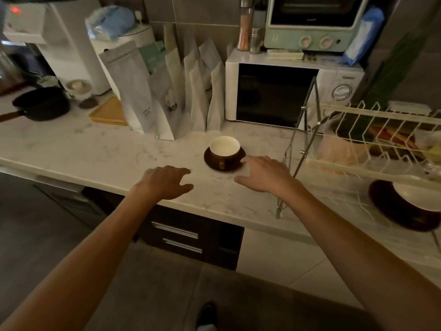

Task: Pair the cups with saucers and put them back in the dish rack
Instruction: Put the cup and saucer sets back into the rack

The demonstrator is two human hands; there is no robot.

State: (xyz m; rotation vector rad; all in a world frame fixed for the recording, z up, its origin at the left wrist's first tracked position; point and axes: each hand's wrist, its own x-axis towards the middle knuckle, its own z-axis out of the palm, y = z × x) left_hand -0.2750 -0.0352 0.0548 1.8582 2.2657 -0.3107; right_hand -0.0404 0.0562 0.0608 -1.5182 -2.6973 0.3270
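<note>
White microwave beside paper bags — black saucepan far left.

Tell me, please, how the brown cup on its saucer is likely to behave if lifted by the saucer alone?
The cup merely sits on the brown saucer, so it could slide or tip if the saucer tilts. Both look like glazed ceramic, probably rigid, smooth and breakable. The cup looks empty, so likely fairly light; the right hand nearby could steady it.

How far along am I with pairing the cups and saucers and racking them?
One cup already sits on its saucer on the counter, and another pair is in the dish rack. Both hands, left and right, are open and empty. Left: moving the counter pair into the rack.
</note>
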